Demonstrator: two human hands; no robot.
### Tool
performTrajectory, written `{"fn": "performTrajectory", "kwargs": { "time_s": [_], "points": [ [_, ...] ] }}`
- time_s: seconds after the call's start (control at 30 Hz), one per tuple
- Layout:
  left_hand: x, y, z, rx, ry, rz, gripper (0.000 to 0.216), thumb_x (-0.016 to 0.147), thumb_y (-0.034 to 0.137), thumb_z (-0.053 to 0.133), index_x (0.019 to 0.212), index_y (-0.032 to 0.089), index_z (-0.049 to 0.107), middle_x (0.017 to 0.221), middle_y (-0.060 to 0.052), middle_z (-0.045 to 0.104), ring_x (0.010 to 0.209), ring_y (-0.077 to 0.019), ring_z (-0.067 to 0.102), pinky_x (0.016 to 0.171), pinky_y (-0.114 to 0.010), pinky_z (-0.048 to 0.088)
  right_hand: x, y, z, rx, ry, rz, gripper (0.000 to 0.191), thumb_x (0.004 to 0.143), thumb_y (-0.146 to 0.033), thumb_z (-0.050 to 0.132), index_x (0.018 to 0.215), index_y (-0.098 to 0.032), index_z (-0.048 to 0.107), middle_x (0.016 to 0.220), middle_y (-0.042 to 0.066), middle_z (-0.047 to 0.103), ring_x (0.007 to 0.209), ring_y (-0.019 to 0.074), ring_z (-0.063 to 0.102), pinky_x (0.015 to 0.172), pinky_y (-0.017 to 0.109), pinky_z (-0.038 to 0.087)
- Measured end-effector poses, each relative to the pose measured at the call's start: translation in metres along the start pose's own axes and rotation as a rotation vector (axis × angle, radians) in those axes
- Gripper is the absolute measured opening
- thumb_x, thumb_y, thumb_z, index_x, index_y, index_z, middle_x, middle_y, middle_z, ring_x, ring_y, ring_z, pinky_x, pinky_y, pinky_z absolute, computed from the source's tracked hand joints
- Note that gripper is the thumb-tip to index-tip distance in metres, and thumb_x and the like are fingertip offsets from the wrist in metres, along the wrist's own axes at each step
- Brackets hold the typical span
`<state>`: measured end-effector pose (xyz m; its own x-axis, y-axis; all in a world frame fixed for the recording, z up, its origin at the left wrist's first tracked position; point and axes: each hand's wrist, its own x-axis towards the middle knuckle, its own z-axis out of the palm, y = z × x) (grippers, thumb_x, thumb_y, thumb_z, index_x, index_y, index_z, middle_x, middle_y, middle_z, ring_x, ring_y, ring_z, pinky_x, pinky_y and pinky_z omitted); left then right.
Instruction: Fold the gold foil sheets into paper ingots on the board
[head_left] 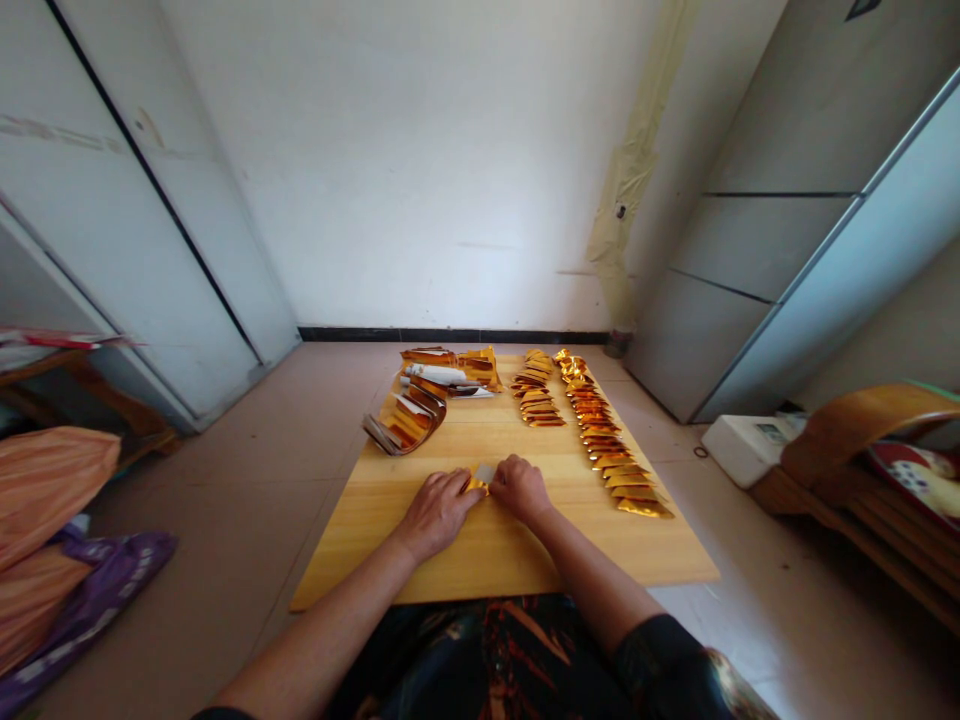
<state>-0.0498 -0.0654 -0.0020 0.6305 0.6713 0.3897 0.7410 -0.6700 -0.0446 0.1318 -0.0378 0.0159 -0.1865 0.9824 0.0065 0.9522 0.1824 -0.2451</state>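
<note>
Left hand (439,510) and right hand (523,488) close together, both pinching a small foil piece (477,483) mid-board (fingertips partly hidden); uneven pressure could probably skew or tear it; shiny gold, pale grey patch; smooth wooden board (352,540); flat gold pieces (615,465) overlap at right; curled stack (424,425) far left.

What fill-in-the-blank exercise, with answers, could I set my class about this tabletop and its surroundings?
The left hand and right hand touch a small foil piece on a tabletop made of ____.
The longest row of folded gold foil runs along the tabletop's ____ side.
The roll among the gold sheets is mostly ____.
The baseboard is ____.
Missing words: wood; right; white; black.
</note>
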Motion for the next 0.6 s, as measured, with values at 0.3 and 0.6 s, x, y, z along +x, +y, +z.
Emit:
{"fn": "performTrajectory", "kwargs": {
  "time_s": [0.3, 0.6],
  "points": [
    [0.0007, 0.0008, -0.0008, -0.063, 0.025, -0.02, 0.025, 0.091, 0.022, 0.046, 0.105, 0.026, 0.066, 0.11, -0.011, 0.061, 0.102, -0.0221, 0.057, 0.086, -0.04, 0.047, -0.001, 0.0032, 0.0048, 0.057, 0.025, 0.011, 0.01, 0.079, -0.027, 0.058, 0.081, -0.019, 0.063, 0.092, 0.005, 0.062, 0.086, 0.0165, 0.057, 0.066, 0.025, 0.033],
    [0.0011, 0.0031, -0.0026, -0.059, -0.007, -0.063, 0.025, 0.089, 0.022, 0.049, 0.105, 0.028, 0.066, 0.112, -0.01, 0.062, 0.103, -0.0225, 0.058, 0.084, -0.04, 0.047, 0.0006, 0.0083, 0.0017, 0.177, 0.003, 0.008, 0.008, 0.078, -0.019, 0.057, 0.08, -0.02, 0.064, 0.091, 0.003, 0.063, 0.083, 0.0136, 0.057, 0.066, 0.022, 0.035]
  ]
}}
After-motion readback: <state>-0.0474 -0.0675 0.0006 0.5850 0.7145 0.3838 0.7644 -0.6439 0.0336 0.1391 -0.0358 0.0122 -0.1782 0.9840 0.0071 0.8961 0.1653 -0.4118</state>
